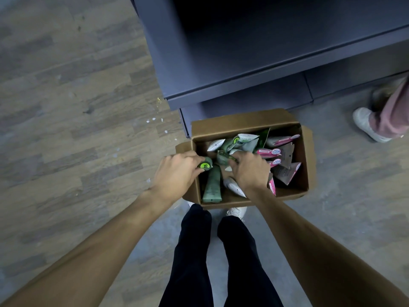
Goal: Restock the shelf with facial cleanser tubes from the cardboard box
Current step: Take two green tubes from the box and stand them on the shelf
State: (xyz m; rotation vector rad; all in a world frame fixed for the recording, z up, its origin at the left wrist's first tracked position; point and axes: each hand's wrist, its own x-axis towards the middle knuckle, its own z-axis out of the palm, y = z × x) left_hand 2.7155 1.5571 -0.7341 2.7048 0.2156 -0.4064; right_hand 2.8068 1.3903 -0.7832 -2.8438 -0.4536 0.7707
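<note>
An open cardboard box [242, 121] stands on the floor below the dark grey shelf [232, 63]. Inside lie several facial cleanser tubes: green ones on the left, white ones in the middle, pink ones [269, 152] on the right. My left hand [177, 171] is over the box's left wall, fingers closed on the cap end of a green tube [212, 185] that lies lengthwise in the box. My right hand [249, 171] reaches into the middle of the box and grips another green tube [222, 156]; its fingertips are hidden among the tubes.
Another person's shoe and pink trouser leg [376, 122] stand at the right, close to the shelf base. My own legs in black trousers [221, 251] are just behind the box. Wood-pattern floor [66, 107] with small paper scraps spreads to the left.
</note>
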